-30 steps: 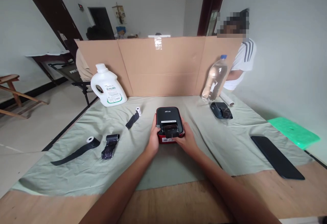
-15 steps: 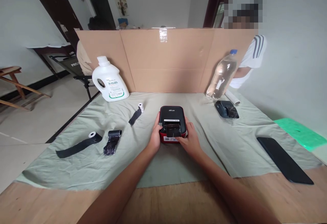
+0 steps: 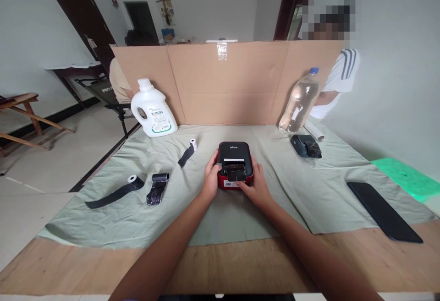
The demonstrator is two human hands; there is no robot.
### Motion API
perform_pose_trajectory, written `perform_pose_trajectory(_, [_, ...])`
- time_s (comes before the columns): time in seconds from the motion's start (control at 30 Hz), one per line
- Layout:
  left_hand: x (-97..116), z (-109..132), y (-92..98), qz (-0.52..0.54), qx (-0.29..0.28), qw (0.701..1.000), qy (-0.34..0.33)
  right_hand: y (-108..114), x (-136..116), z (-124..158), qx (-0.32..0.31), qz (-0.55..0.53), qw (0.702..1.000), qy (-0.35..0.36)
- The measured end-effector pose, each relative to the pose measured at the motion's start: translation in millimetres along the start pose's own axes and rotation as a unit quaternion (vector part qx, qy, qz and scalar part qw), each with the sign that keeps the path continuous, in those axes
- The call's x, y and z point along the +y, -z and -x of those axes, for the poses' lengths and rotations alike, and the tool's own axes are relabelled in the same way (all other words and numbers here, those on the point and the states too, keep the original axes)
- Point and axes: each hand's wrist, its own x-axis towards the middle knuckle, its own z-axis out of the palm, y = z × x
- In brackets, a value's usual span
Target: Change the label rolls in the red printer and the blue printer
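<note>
A small label printer (image 3: 235, 151), with a black lid and a red lower body, is between my two hands at the middle of the cloth. A black strip (image 3: 236, 172) hangs out of its front slot, over a white label. My left hand (image 3: 210, 177) grips the left side, its thumb by the slot. On the right side, my right hand (image 3: 257, 183) closes round the body, with the thumb at the front edge near the strip's lower end. The fingers behind the printer's sides are partly hidden.
Partly unrolled black rolls (image 3: 132, 186) lie at the left. Behind stand a white detergent jug (image 3: 154, 111), a cardboard screen (image 3: 227, 85) and a clear bottle (image 3: 298, 104). At the right are a dark wrapped device (image 3: 304, 146) and a black phone-like slab (image 3: 385, 211). Two people sit beyond the screen.
My view has turned slightly left, so the scene sits a little further right. Both hands keep their hold on the printer, with no clear change in grip.
</note>
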Motion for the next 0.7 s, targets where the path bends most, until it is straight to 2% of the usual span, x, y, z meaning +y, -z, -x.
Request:
perform_pose_trajectory(0.13, [-0.3,-5.4,2.5,0.018,-0.006,1.0,0.003,0.6,0.2,-1.9,0.02,0.01,0.999,0.035])
perform_pose_trajectory(0.3, [7.6,-4.3,-3.6,0.051,0.012,0.998,0.028,9.0,1.4,-7.9,0.006,0.0,0.996,0.085])
perform_pose_trajectory(0.53, [17.9,-7.1,-10.3,0.12,0.035,0.992,0.033,13.3,-0.7,-10.1,0.007,-0.004,0.996,0.093])
perform_pose_trajectory(0.7, [19.6,-12.1,-8.0,0.11,0.014,0.993,0.047,14.9,-2.8,-10.6,-0.004,0.005,0.996,0.086])
